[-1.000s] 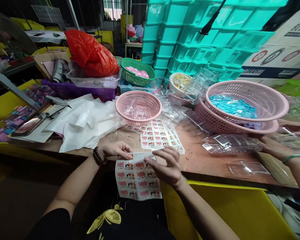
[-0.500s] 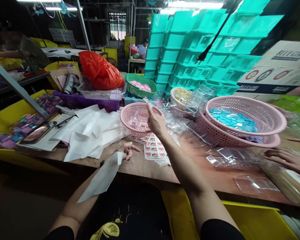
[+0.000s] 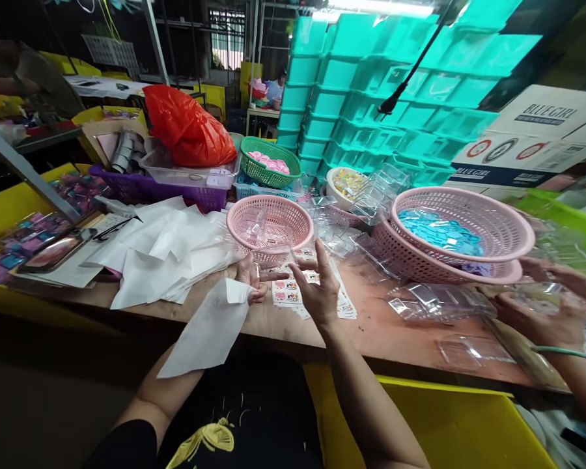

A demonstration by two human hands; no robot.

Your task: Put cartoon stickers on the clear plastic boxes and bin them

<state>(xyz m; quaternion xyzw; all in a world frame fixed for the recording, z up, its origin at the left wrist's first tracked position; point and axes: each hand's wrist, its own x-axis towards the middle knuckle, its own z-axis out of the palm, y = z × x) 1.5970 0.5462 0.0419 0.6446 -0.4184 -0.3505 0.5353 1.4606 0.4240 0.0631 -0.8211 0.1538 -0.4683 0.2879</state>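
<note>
In front of the pink basket (image 3: pixel 235 229), my left hand (image 3: pixel 252 281) grips a clear plastic box (image 3: pixel 275 258), its edges faint against the background. A white paper sheet (image 3: pixel 208 332) lies over that wrist and forearm. To the right of the box, my right hand (image 3: pixel 321 290) has thumb and fingers spread, the fingertips close to the box; whether they touch it I cannot tell. Beneath both hands lie printed sticker sheets (image 3: pixel 286 294) with pink and cat-like pictures. Inside the basket, more clear plastic pieces (image 3: pixel 254 225) show.
White sheets (image 3: pixel 176 247) are piled at left, near a phone (image 3: pixel 49 251). Stacked pink baskets (image 3: pixel 517 238) with blue pieces (image 3: pixel 442 231) stand at right. Clear cases (image 3: pixel 439 303) lie before them. A co-worker's hands (image 3: pixel 547 319) are at far right. Behind stand a green basket (image 3: pixel 268 172) and turquoise bins (image 3: pixel 351 85).
My right hand has drawn back from the pink basket toward my left hand, its fingers now spread. A clear box is now at my left hand. The co-worker's hands have moved closer together.
</note>
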